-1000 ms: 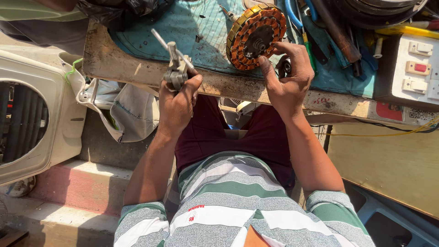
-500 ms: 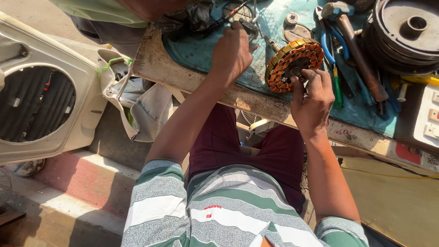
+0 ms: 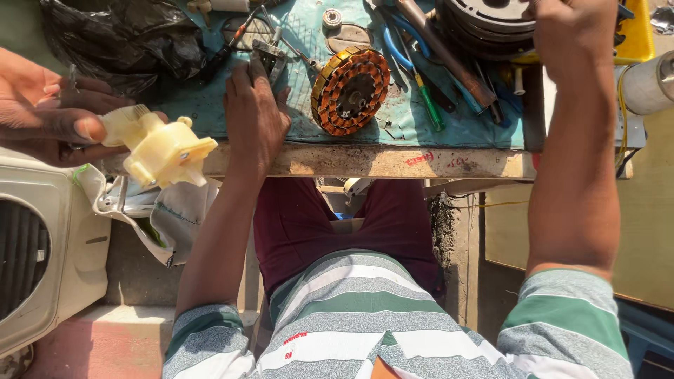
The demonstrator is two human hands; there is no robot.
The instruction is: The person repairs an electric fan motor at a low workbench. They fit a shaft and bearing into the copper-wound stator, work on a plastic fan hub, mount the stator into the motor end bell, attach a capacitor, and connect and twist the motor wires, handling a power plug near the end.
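Left hand [image 3: 254, 112] resting closed over metal tool [image 3: 270, 56] on teal cloth [image 3: 400, 126], right hand [image 3: 572, 35] grip unclear, wound stator [image 3: 349, 90] between

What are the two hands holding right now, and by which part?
The left hand lies on a metal tool, gripping its near end. The right hand reaches the round motor housing; its grip is hidden.

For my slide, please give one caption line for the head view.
Left hand rests on a metal tool beside a copper-wound motor coil; right hand reaches the dark motor housing.
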